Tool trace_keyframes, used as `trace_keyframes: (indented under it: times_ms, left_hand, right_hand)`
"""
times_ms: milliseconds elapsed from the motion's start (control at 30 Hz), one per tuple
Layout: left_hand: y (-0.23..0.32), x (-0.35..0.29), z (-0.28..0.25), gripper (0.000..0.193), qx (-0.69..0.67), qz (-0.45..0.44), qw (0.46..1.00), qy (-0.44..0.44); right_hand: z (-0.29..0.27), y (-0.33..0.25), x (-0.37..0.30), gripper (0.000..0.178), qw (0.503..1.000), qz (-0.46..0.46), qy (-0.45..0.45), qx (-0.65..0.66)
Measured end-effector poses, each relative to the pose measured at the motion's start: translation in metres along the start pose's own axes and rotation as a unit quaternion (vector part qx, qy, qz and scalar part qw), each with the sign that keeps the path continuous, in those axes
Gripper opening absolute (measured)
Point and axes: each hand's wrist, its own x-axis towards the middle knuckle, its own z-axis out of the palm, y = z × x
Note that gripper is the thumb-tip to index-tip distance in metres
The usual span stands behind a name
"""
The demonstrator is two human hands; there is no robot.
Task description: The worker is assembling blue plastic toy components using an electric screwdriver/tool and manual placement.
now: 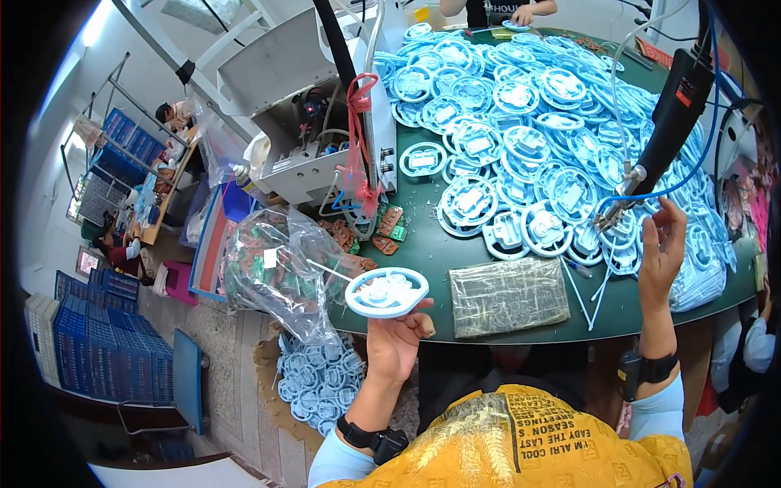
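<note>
A light blue round plastic part (386, 294) with a thin white stick poking out to the left rests on the raised fingers of my left hand (395, 342). Its inner side, with moulded shapes, faces up. My right hand (663, 252) is raised over the table's right side, fingers spread and holding nothing. Close by hangs a black power screwdriver (671, 114), its metal tip slanting down left over the pile of similar blue parts (521, 138). A flat block wrapped in clear tape (509, 298) lies between my hands on the green table (431, 252).
Left of the pile stands a grey metal machine (305, 175). Small circuit boards (390, 228) lie beside it, near a clear plastic bag (281, 268). More blue parts (317, 382) fill a box on the floor. Another person's hand (522, 15) is at the far edge.
</note>
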Motion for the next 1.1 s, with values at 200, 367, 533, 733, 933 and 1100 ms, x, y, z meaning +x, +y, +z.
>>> trace_keyframes:
  times_ms: [200,367,533,733,933,1100]
  left_hand:
    - [0.007,0.0,-0.003,0.084,-0.1,-0.023,0.995,-0.016]
    - [0.012,0.001,-0.002,0.081,-0.094,-0.019,0.995,-0.001]
    - [0.012,0.005,-0.014,0.078,-0.162,-0.034,0.986,-0.034]
    - [0.047,-0.047,-0.078,0.059,0.213,-0.126,0.969,0.006]
    - [0.089,-0.159,-0.229,0.07,0.531,-0.401,0.746,-0.03]
    - [0.094,-0.186,-0.24,0.05,0.828,-0.285,0.44,0.198]
  right_hand:
    - [0.008,-0.014,-0.016,0.03,0.998,-0.046,-0.044,-0.016]
    - [0.027,-0.027,-0.026,0.027,0.996,-0.055,-0.075,0.0]
    - [0.053,-0.031,-0.041,0.023,0.987,-0.04,-0.153,0.008]
    - [0.115,-0.033,-0.04,0.021,0.958,-0.063,-0.275,-0.05]
    - [0.183,-0.022,-0.017,0.039,0.908,-0.15,-0.358,-0.159]
    - [0.224,-0.017,-0.014,0.038,0.838,-0.174,-0.446,-0.263]
